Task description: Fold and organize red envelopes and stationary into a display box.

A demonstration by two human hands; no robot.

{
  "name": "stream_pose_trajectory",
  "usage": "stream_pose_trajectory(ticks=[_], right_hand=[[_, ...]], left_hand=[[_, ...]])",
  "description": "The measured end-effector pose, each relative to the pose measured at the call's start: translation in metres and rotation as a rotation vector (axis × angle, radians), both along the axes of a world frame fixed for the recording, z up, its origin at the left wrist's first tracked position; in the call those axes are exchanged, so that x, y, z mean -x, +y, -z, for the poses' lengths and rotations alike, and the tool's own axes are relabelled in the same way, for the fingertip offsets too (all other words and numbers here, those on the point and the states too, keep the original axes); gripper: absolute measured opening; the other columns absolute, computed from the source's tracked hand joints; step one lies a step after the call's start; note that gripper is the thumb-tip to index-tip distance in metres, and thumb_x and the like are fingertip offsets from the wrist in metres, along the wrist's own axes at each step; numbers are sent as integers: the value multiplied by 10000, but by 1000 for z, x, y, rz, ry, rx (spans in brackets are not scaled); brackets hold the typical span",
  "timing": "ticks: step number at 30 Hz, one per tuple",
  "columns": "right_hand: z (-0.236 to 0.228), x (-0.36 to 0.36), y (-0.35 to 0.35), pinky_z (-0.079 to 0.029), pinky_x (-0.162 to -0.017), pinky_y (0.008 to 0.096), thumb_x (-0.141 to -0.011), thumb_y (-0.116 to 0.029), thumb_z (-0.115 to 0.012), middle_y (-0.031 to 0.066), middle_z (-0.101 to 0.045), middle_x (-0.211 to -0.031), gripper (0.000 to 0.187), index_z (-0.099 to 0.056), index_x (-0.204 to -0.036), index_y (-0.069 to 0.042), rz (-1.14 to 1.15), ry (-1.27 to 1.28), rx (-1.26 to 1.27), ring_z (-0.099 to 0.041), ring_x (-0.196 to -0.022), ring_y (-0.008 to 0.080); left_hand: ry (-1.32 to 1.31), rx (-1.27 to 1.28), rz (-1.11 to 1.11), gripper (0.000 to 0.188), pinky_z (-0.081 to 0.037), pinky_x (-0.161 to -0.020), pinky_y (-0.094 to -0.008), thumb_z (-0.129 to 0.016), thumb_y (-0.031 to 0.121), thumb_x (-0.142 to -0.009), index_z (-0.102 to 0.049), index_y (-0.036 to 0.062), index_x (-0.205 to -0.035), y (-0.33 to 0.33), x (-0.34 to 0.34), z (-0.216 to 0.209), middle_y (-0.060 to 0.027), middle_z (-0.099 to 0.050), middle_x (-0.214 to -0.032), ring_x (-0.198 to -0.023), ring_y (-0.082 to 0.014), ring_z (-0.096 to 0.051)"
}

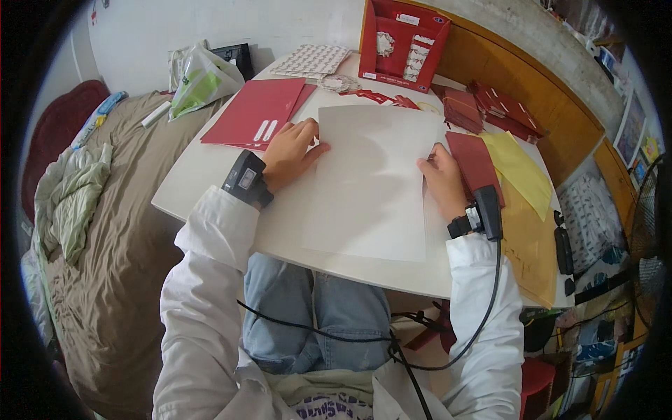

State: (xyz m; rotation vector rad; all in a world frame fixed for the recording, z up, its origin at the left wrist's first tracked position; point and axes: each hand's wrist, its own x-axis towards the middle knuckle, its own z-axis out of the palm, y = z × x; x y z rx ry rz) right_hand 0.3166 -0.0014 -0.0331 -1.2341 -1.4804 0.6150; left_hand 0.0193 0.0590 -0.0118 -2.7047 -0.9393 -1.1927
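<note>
Blue jeans (315, 308) fill the space below the front edge of the white bench (280, 234), with a black cable (322, 334) crossing over them toward the right wrist. White sleeves (210, 280) run up each side, and each wrist carries a strapped black device (246, 176). A plain white sheet (371, 189) spans the middle of the bench, between the two hands; whether its lower part rests on the top, I cannot tell. The right hand (446, 182) pinches the sheet's right edge between thumb and fingers. The left hand (288, 155) is at the upper left edge, thumb and fingers bent, but I cannot tell whether that grip closes on the sheet. To the right lie a tan envelope (526, 252), a yellow sheet (519, 171) and a dark red card (472, 157). Left of the sheet, beyond the left hand, are red sheets (245, 112) with two white rounded strips. Farther back come dark red packets (505, 108), lacy white cut-outs (338, 83), a patterned sheet (311, 60) and, at the rear edge, an upright red box (385, 68).
</note>
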Motion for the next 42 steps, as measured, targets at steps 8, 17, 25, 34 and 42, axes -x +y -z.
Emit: stream_pose_trajectory(ticks=[8,17,25,34,42], right_hand=[[-13,10,-13,-447,-609,295,-802,-56,-590,69,-558,-731,119,-499,-839,10,52,-110,10,-562,-689,153],[-13,12,-14,-428,-611,296,-755,-9,-618,94,-533,-830,188,-542,-927,-22,147,-453,-136,-512,-668,186],[-17,10,-15,-418,-629,257,-759,50,-563,49,-525,-934,269,-578,-1014,-35,97,-431,-115,-506,-697,143],[-13,1,-14,-427,-808,266,-808,-29,-438,107,-551,-984,260,-620,-986,26,-120,-60,-80,-551,-924,195],[-23,12,-20,-426,-799,287,-919,-226,-422,125,-597,-900,313,-608,-977,18,48,-151,-41,-565,-902,225]], left_hand=[[-165,69,183,249,-418,-635,-386,-651,95,-790,-412,26,-799,-1,2,3,-109,-503,-769,-738,-302,-530],[-18,-34,358,96,-441,-653,-353,-595,-39,-729,-526,8,-776,-2,2,-2,-89,-502,-813,-779,-272,-531],[171,-6,416,145,-470,-779,-342,-574,-36,-698,-564,14,-834,8,5,2,-112,-546,-971,-918,-290,-549],[184,120,446,348,-455,-834,-381,-635,239,-754,-590,-63,-921,0,12,-8,-167,-558,-1045,-964,-324,-549],[114,275,274,232,-460,-817,-366,-611,194,-806,-610,-24,-886,-3,6,-3,-133,-572,-1007,-956,-301,-555]])
